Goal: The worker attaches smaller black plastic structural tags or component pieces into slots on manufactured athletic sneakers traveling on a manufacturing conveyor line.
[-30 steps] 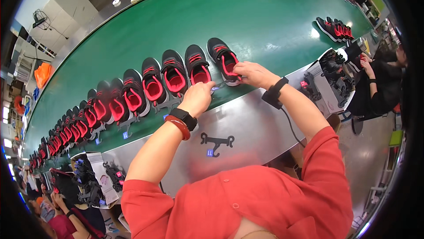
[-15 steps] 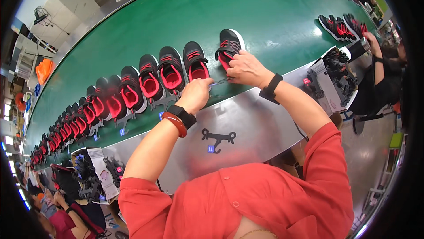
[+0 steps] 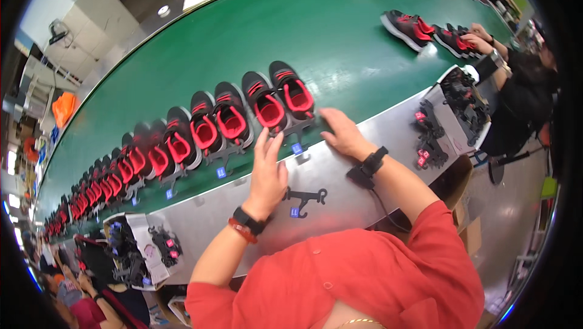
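A black shoe with red lining (image 3: 296, 93) stands beside a matching shoe (image 3: 264, 103) at the right end of a long row on the green table. A black shoe hanger (image 3: 299, 128) with a blue tag joins the heels of these two. My left hand (image 3: 266, 180) is open just below the heels, its fingers stretched toward them. To the right of the pair is my right hand (image 3: 345, 134), open and apart from the shoes. Another black hanger (image 3: 306, 196) lies loose on the metal ledge, partly hidden by my left hand.
Boxes of black hangers stand at the left (image 3: 124, 250) and right (image 3: 464, 107) of the metal ledge (image 3: 388, 137). Several loose hangers (image 3: 431, 137) lie near the right box. A co-worker's hands (image 3: 480, 38) handle shoes at the far right, with another pair (image 3: 408, 30) beside them.
The separate shoe now stands against its neighbour, with a hanger at their heels. Both my hands have let go and drawn apart. At the far right, a pair of shoes has moved left.
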`<move>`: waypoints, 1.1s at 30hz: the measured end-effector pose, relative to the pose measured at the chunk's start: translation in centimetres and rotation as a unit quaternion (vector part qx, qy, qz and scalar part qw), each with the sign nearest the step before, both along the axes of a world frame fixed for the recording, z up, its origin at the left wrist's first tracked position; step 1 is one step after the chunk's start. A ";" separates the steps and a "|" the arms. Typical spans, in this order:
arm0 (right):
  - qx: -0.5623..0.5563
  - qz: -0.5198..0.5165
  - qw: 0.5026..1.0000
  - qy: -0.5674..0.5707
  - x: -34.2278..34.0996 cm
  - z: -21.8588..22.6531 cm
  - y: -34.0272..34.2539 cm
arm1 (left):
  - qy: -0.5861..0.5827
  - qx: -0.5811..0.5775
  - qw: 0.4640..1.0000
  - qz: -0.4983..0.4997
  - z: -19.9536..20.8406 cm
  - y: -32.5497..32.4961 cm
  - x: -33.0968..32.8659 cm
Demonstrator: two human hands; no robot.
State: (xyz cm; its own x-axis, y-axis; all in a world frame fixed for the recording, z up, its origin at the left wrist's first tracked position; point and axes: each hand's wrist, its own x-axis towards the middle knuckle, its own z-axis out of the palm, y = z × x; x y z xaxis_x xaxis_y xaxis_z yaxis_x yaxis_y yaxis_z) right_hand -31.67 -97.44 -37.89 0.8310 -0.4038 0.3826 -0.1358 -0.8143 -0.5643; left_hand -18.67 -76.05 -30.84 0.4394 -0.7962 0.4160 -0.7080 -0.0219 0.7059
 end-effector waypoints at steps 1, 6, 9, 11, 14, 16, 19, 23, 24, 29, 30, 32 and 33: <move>0.002 0.010 1.000 0.028 -0.1 0.2 -0.2 | -0.008 -0.018 0.999 -0.041 1.4 0.1 -0.5; 0.018 -0.042 0.999 -0.010 -0.4 -0.7 -0.8 | -0.023 -0.292 0.922 -0.254 12.9 1.5 -5.5; 0.004 -0.085 0.996 -0.036 1.4 -1.1 -0.1 | 0.218 -0.405 0.818 -0.345 16.2 6.6 -8.2; 0.005 -0.107 0.994 -0.026 0.6 -1.7 -0.7 | 0.357 -0.340 0.810 -0.318 20.4 7.3 -10.0; 0.017 -0.126 0.992 -0.014 -0.1 -1.7 -0.7 | 0.442 -0.419 0.711 -0.352 21.0 7.4 -11.2; 0.009 -0.134 0.991 -0.012 -0.5 -1.8 -0.8 | 0.445 -0.415 0.704 -0.366 20.9 8.1 -11.5; -0.007 -0.139 0.990 -0.015 -0.5 -2.0 -0.7 | 0.440 -0.419 0.717 -0.342 20.0 8.3 -12.8; -0.017 -0.146 0.989 -0.013 -0.4 -3.6 -1.4 | 0.411 -0.358 0.794 -0.269 18.8 9.7 -14.7; -0.014 -0.142 0.990 -0.012 -0.2 -3.5 -1.4 | 0.400 -0.339 0.816 -0.244 18.6 10.0 -14.9; -0.013 -0.142 0.989 -0.030 -0.2 -3.5 -1.6 | 0.406 -0.377 0.744 -0.373 18.5 7.1 -14.6; -0.016 -0.143 0.989 -0.035 -0.2 -3.4 -1.7 | 0.455 -0.372 0.718 -0.373 18.9 6.7 -14.8; -0.008 -0.144 0.989 -0.031 -0.7 -3.4 -1.9 | 0.515 -0.364 0.680 -0.373 19.6 6.0 -15.0; -0.004 -0.145 0.989 -0.030 -0.8 -3.2 -1.8 | 0.520 -0.359 0.675 -0.382 19.4 5.8 -14.9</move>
